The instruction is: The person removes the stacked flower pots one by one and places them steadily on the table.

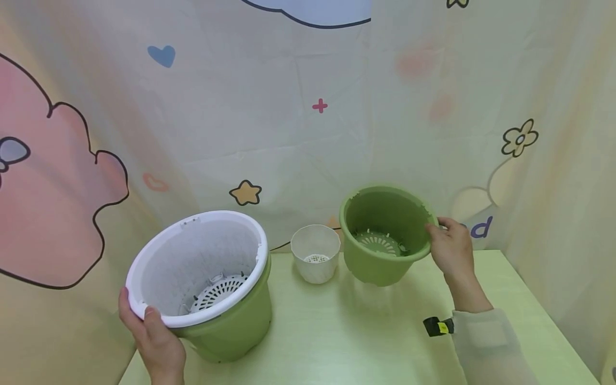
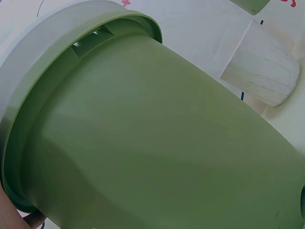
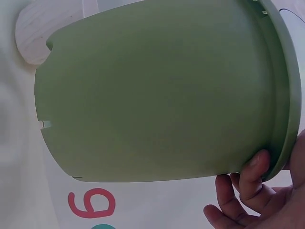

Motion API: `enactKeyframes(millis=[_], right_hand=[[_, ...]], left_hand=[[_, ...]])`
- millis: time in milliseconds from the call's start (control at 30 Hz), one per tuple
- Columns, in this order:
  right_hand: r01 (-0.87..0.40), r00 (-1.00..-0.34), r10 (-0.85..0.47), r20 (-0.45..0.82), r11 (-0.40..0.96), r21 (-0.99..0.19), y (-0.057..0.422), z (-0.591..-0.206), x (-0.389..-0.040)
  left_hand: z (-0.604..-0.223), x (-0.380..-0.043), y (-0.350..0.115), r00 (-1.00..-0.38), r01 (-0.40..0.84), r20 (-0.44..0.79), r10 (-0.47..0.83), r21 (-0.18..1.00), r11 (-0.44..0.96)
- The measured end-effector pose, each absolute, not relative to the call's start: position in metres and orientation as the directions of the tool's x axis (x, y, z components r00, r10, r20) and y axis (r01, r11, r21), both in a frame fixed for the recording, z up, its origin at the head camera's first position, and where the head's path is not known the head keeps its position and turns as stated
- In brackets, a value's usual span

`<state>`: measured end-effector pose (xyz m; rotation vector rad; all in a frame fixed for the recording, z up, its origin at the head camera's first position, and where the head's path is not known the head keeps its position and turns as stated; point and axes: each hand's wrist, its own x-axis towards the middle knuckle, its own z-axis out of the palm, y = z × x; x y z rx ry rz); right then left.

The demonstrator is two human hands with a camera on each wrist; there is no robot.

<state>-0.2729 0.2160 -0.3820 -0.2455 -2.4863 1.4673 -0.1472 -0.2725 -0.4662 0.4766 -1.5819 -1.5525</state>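
Observation:
At the left, my left hand (image 1: 156, 342) grips the rim of a large white plastic flowerpot (image 1: 178, 262), thumb on top and fingers underneath. This white pot sits nested inside a green pot (image 1: 240, 326), whose smooth side (image 2: 157, 129) fills the left wrist view. Both lean with their mouths tipped toward me. On the right, my right hand (image 1: 452, 256) pinches the rim of another green flowerpot (image 1: 372, 270), tilted and held above the table, its slotted base showing inside. In the right wrist view, curled fingers (image 3: 255, 176) lie under that rim.
A small white pot (image 1: 315, 272) with a perforated base stands between the two larger ones, near the table's back edge. The pale green table (image 1: 327, 342) meets a printed curtain (image 1: 289, 133) behind. A black strap with a yellow tag (image 1: 435, 326) is at the right sleeve (image 1: 491, 342).

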Motion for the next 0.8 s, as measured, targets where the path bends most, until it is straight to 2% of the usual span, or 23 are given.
enactKeyframes(millis=[800], right_hand=[[0.086,-0.960,0.269,0.077,0.545,-0.834,0.208,-0.413,-0.297]], left_hand=[[-0.465,-0.147,-0.272,-0.561,0.306,0.324,-0.762,0.936,0.173]])
